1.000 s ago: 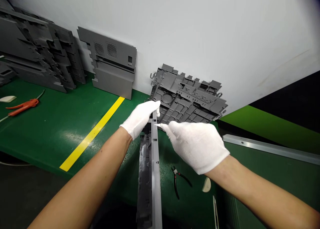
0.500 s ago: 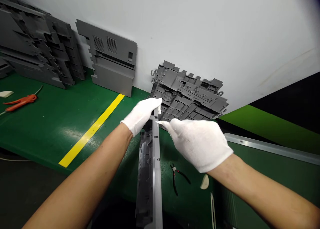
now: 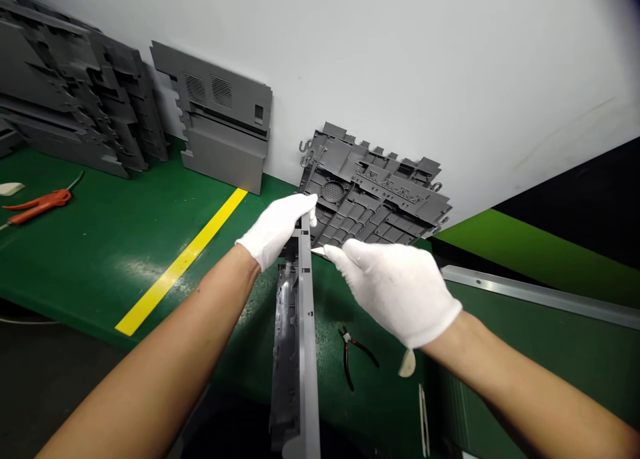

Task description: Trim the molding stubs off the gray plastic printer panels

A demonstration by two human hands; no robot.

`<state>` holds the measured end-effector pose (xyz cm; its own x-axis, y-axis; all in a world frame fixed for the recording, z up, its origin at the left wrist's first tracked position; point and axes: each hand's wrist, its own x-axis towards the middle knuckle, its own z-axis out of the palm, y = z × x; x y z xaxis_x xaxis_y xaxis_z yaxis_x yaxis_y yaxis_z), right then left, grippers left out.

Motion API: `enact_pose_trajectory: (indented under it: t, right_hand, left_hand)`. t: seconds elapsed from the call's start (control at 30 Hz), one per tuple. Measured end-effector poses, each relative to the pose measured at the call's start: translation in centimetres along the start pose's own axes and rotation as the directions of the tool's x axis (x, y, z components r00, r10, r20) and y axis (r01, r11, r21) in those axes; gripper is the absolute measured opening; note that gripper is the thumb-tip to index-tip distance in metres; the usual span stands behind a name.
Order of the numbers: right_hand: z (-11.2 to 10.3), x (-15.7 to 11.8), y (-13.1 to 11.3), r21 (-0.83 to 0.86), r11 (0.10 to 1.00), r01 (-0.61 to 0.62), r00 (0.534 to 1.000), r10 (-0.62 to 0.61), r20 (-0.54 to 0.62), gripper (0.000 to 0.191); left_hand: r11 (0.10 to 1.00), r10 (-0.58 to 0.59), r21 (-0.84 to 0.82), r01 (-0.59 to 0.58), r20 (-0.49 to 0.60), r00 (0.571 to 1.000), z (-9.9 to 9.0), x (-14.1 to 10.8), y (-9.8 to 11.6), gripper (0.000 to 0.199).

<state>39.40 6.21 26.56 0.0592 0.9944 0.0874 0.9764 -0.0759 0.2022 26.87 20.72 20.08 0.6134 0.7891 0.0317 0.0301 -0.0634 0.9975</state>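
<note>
My left hand (image 3: pixel 280 227), in a white glove, is closed around the far end of a long grey plastic panel (image 3: pixel 307 352). The panel stands on edge, its narrow side facing up and its ribbed inner side to the left. My right hand (image 3: pixel 395 285), gloved too, pinches a knife whose short pointed blade (image 3: pixel 318 251) sticks out past the fingertips; the handle is hidden in the hand. The tip lies close to the panel's right edge, and I cannot tell whether it touches. Beneath my right hand, side cutters (image 3: pixel 347 342) with dark handles lie on the green table.
Another ribbed grey panel (image 3: pixel 375 185) leans on the white wall ahead. Further left stand a vented panel (image 3: pixel 220 112) and several stacked panels (image 3: pixel 85 92). An orange-handled tool (image 3: pixel 40 207), a cream wedge-shaped piece (image 3: pixel 407 363) and tweezers (image 3: pixel 423 419) lie on the table (image 3: pixel 125 239).
The panel and my left hand have shifted slightly left in view. The blade tip, over the panel's upper edge before, is now at its right edge and a little nearer me.
</note>
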Motion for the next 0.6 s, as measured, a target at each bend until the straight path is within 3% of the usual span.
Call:
enact_pose_trajectory:
  t: [0.4, 0.53, 0.6]
  right_hand:
    - [-0.1, 1.4, 0.3, -0.001, 0.999, 0.049, 0.997, -0.049, 0.066, 0.062]
    - [0.0, 0.7, 0.7, 0.088, 0.995, 0.057, 0.997, -0.061, 0.055, 0.060]
    - [0.0, 0.6, 1.1, 0.226, 0.973, 0.040, 0.993, -0.064, 0.098, 0.058]
  left_hand:
    - [0.999, -0.018, -0.035, 0.018, 0.005, 1.000, 0.2, 0.0, 0.2, 0.040]
    - [0.999, -0.029, -0.040, 0.029, 0.001, 1.000, 0.1, -0.1, 0.2, 0.040]
    - [0.999, -0.028, -0.038, 0.028, 0.000, 1.000, 0.0, -0.1, 0.1, 0.040]
